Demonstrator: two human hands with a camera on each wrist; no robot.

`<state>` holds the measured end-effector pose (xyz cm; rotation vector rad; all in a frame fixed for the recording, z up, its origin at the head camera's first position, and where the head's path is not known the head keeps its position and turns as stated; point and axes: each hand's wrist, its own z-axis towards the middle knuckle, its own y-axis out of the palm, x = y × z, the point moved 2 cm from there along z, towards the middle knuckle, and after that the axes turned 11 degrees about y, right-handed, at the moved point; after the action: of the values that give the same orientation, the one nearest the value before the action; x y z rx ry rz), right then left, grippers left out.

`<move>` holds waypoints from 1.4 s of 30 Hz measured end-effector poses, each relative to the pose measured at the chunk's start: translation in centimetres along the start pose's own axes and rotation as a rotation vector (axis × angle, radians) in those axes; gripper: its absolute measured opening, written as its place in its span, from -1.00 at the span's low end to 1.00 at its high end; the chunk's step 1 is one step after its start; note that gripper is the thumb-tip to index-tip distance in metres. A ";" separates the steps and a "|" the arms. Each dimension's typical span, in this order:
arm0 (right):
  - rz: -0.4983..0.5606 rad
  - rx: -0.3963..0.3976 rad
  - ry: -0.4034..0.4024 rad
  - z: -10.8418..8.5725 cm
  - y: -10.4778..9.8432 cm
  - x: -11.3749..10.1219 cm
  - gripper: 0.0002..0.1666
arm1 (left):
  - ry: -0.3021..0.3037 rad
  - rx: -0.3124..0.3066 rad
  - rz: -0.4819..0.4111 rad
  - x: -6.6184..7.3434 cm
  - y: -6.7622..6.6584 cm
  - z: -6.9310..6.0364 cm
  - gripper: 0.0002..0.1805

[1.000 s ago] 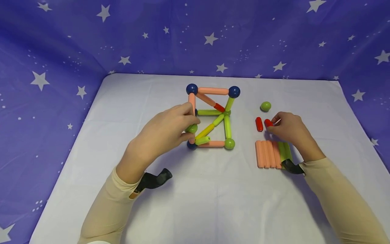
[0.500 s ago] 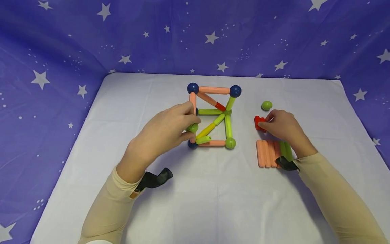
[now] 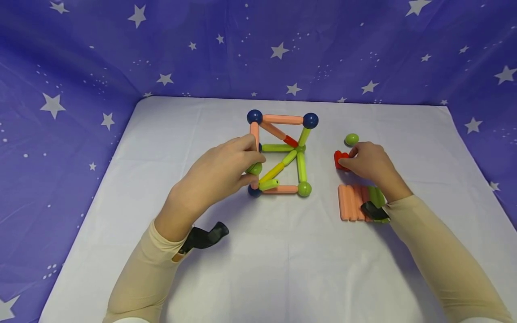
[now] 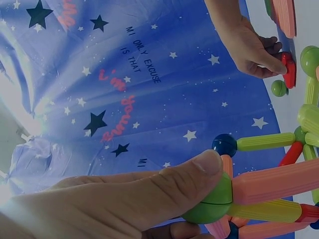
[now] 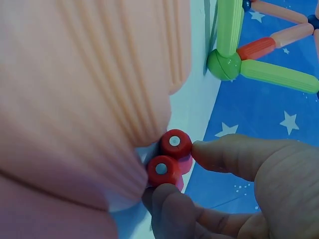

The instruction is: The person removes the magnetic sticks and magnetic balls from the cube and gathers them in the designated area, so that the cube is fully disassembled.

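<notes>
A frame of magnetic sticks (image 3: 282, 119) and balls stands mid-table, with blue balls (image 3: 310, 120) on its far upper corners. My left hand (image 3: 218, 177) grips a green ball (image 3: 254, 168) at its near-left upper corner; in the left wrist view the thumb lies over that ball (image 4: 209, 205), and a pink stick (image 4: 274, 181) runs from it. Off to the right, my right hand (image 3: 372, 165) pinches two short red sticks (image 3: 340, 160) between thumb and fingers. The right wrist view shows these red sticks (image 5: 175, 144) side by side, metal-tipped ends facing the camera.
Pink sticks (image 3: 350, 202) lie in a row with green sticks (image 3: 376, 195) below my right hand, partly covered by a black strap end (image 3: 373, 211). A loose green ball (image 3: 352, 139) sits beyond the red sticks. A purple star-patterned cloth (image 3: 226, 49) hangs behind the white table (image 3: 258, 269).
My right hand has moved left, bringing one red stick against the other, and both have shifted slightly left. My left hand stays on the green ball.
</notes>
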<state>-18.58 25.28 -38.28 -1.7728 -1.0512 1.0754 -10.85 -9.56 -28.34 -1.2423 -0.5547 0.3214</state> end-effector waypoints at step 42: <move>0.110 -0.020 -0.740 -11.8 7.9 -9.2 -0.87 | 0.025 0.048 0.023 0.2 0.0 0.0 -0.67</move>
<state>-8.44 11.79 -39.17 -1.4733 -1.3950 1.8696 -10.67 -9.46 -28.34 -1.2055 -0.5089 0.3370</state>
